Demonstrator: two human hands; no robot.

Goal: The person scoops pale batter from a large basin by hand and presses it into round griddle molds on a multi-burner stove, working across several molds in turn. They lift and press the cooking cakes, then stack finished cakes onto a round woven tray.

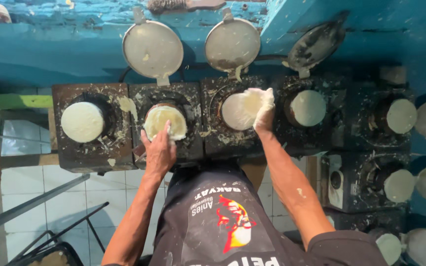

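Batter point(165, 121) sits in the second stove pan point(166, 106); left hand point(159, 150) presses it with flat, open fingers. Right of that pan, right hand point(261, 108) clutches white dough point(240, 111). Press softly, evenly.

Both arms fwd; left hand point(159, 150) flat, right hand point(261, 109) batter-coated, fingers bent.

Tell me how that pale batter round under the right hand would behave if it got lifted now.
The batter round looks wet and soft, so it would likely sag or tear. The right hand is coated in pale paste, which suggests it sticks. The round by the left hand has a ragged edge, hinting at fragility.
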